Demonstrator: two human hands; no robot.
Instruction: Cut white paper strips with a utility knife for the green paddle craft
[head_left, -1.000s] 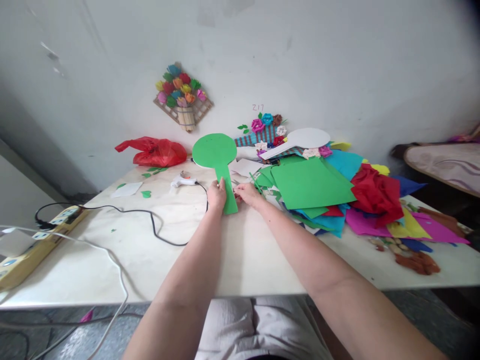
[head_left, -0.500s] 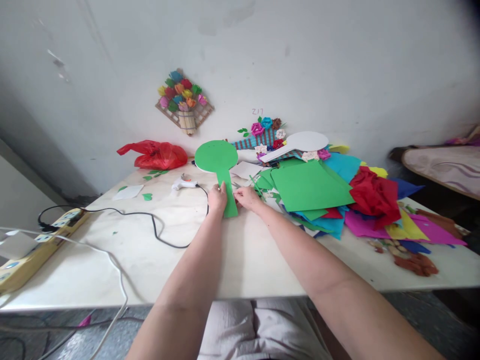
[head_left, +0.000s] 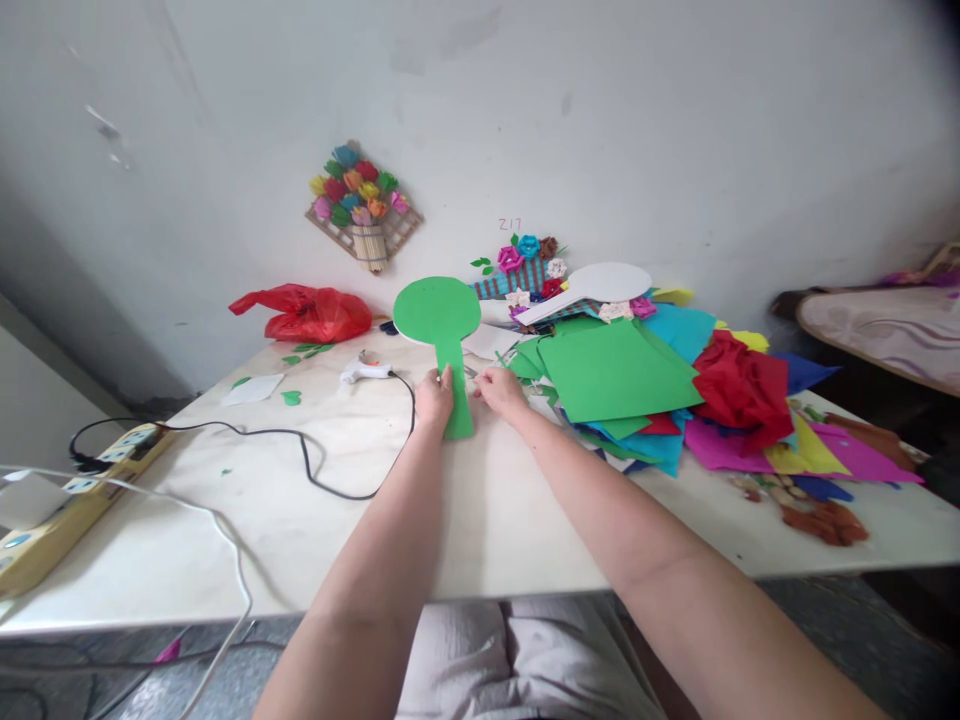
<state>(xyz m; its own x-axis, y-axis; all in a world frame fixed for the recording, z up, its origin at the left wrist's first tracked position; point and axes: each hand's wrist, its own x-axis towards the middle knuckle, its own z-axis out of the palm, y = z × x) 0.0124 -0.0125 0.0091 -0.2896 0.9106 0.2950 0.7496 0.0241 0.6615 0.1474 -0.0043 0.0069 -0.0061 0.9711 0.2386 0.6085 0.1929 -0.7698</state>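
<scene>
My left hand [head_left: 433, 397] grips the handle of a green paddle-shaped cutout [head_left: 436, 311], thumb on its face. The round head points away from me, and a white edge shows beneath it. My right hand [head_left: 497, 389] is just right of the handle, a small gap away, its fingers pinched together; whatever they hold is too small to make out. Left of the cutout lies a white glue gun [head_left: 364, 371] with a black cord. To the right of my right hand is a pile of green paper sheets [head_left: 615, 365].
A red plastic bag [head_left: 315, 313] lies at the back left. At the left edge sits a power strip [head_left: 90, 495] with cables across the table. A white paddle-shaped cutout [head_left: 609, 282] rests by paper flowers [head_left: 511, 259]. Crumpled red paper [head_left: 739, 385] is on the right.
My right hand has shifted slightly right, away from the handle. My left hand keeps its grip on the green cutout, which has barely moved. The whole view has shifted a little.
</scene>
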